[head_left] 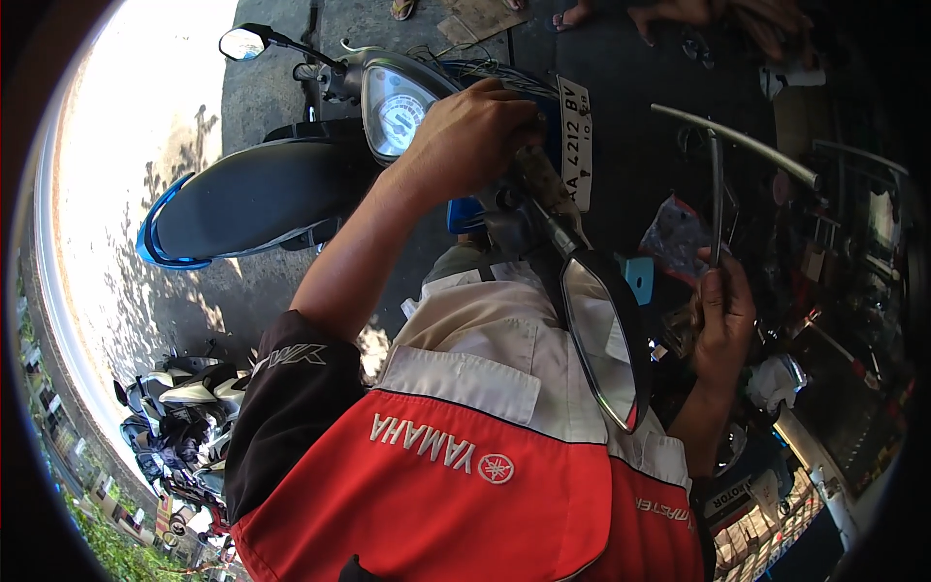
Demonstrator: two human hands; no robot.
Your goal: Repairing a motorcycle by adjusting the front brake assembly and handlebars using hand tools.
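Observation:
My left hand (475, 136) reaches across the motor scooter's speedometer (396, 112) to the front of the handlebar. Its fingers curl downward there, and their tips and whatever they grip are hidden. Off to the right, my right hand (722, 315) is closed around the stem of a metal T-handle wrench (717, 194). The wrench stands with its long crossbar away from me, apart from the scooter. Between my hands are the worn handlebar grip (548, 184) and a black-backed mirror (603, 339). Loose dark cables (475, 68) show at the scooter's front, beyond my left hand.
The scooter's black seat (262, 194) extends left, and its other mirror (242, 43) sticks out at upper left. A number plate (576, 145) fronts the scooter. A light-blue stool (637, 277) and a plastic bag (674, 233) lie right. Bystanders' feet (572, 17) show at the top.

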